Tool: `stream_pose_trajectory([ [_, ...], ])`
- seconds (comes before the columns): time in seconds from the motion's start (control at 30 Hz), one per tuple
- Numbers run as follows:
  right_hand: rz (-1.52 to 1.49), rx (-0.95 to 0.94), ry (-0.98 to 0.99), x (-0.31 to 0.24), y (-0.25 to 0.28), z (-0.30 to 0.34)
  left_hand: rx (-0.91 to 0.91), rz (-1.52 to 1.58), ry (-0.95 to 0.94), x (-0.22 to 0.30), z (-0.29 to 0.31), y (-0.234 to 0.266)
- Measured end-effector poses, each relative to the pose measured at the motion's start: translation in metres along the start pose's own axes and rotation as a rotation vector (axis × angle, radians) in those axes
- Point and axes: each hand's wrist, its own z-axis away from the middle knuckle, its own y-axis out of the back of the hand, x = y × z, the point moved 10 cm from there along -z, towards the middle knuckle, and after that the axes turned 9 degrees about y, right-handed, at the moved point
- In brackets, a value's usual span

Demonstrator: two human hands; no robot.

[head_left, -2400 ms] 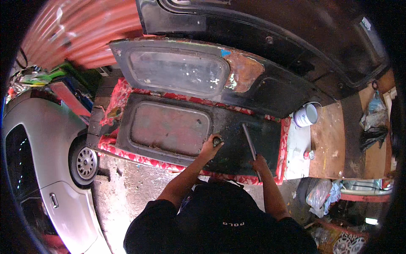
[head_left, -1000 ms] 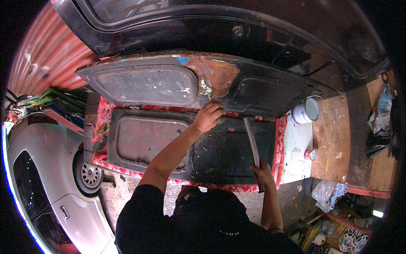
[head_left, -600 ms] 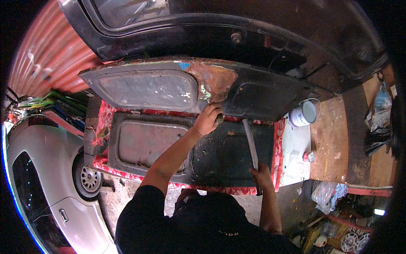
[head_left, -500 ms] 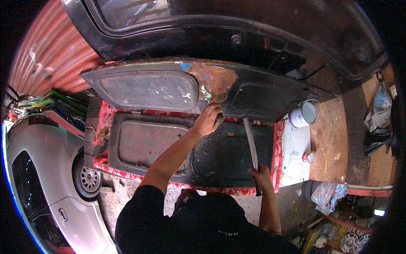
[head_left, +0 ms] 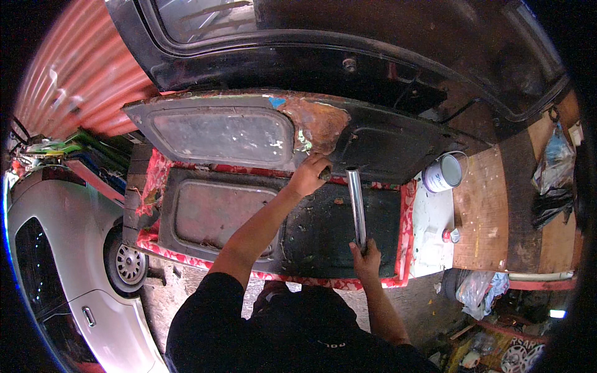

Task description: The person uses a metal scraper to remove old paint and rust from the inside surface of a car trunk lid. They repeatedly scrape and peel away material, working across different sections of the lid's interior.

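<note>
My left hand is closed around a dark round-ended tool, held against the lower edge of the upper black metal panel. Most of that tool is hidden in my fingers. Just above it, a rusty brown patch with flecks of green and blue marks the panel. Wrapped in my right hand is a shiny metal pipe, whose far end points up toward the panel, to the right of my left hand. Below both hands lies a second dark panel with a recessed rectangle at its left.
Red-and-white patterned cloth edges the work surface. A paint can and a small red can stand at the right. Beyond the upper panel is a black vehicle body. A silver car is at the left.
The pipe's far end has swung left, nearer my left hand, and my right hand has shifted left and slightly up. My left hand keeps its grip in nearly the same place.
</note>
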Motion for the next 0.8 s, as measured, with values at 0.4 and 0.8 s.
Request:
stream_pose_trajectory([
  [0.4, -0.003, 0.01, 0.019, 0.017, -0.035, 0.004, 0.086, 0.022, -0.031, 0.002, -0.001, 0.003],
  [0.8, -0.073, 0.092, 0.04, 0.04, -0.035, 0.012, 0.001, 0.002, 0.1, -0.009, -0.006, -0.01],
])
